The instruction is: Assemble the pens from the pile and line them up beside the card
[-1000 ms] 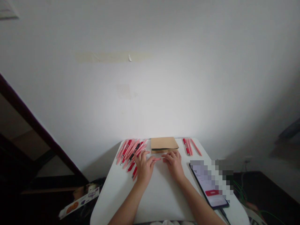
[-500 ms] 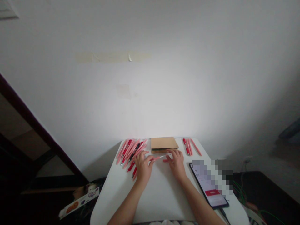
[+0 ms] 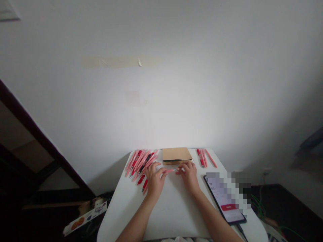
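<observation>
Pink pen (image 3: pixel 170 170) at twelve o'clock from you, between your hands, long axis nearly nine-to-three, pale tip toward three. Left hand (image 3: pixel 154 178) nearer: thumb and finger pinch barrel, other fingers loosely spread. Right hand (image 3: pixel 188 175), palm down, fingers curled, pinches small pink piece (image 3: pixel 177 172) at tip; perhaps cap, too small to be sure. Brown notebook (image 3: pixel 177 154) beyond, at twelve; pen pile (image 3: pixel 141 161) at ten.
</observation>
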`<state>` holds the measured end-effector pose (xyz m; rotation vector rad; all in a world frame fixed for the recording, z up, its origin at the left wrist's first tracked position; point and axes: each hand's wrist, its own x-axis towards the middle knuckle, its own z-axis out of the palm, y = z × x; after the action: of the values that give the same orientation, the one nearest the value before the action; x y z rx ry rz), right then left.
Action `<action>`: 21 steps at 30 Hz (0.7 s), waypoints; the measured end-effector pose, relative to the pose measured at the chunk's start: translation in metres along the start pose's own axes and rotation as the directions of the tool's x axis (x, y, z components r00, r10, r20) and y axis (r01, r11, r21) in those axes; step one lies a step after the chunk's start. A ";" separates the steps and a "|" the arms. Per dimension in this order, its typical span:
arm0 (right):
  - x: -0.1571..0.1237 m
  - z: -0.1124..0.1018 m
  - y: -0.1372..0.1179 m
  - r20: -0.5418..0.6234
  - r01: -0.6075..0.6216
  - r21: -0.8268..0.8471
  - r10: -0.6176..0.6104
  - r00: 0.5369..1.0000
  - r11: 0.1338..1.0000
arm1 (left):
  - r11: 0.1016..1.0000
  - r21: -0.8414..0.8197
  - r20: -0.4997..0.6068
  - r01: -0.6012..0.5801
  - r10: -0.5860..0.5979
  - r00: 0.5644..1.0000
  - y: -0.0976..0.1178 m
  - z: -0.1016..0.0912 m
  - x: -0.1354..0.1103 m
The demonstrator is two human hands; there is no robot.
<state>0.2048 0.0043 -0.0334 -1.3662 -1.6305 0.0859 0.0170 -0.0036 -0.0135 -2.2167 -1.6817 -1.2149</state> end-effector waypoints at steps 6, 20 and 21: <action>0.000 0.001 0.001 0.004 0.016 0.033 -0.016 1.000 0.999 | 1.000 -0.016 0.002 -0.015 0.015 1.000 0.000 0.001 -0.001; 0.000 0.004 0.008 0.048 0.071 0.076 -0.075 0.996 0.995 | 0.995 -0.058 -0.019 -0.085 0.084 0.996 -0.003 0.001 0.000; 0.000 0.004 0.009 0.055 0.070 0.078 -0.074 0.996 0.995 | 0.994 -0.060 -0.016 -0.090 0.089 0.996 -0.003 0.001 0.000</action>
<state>0.2079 0.0098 -0.0408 -1.2564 -1.7058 0.1437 0.0149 -0.0013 -0.0154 -2.2859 -1.5427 -1.2728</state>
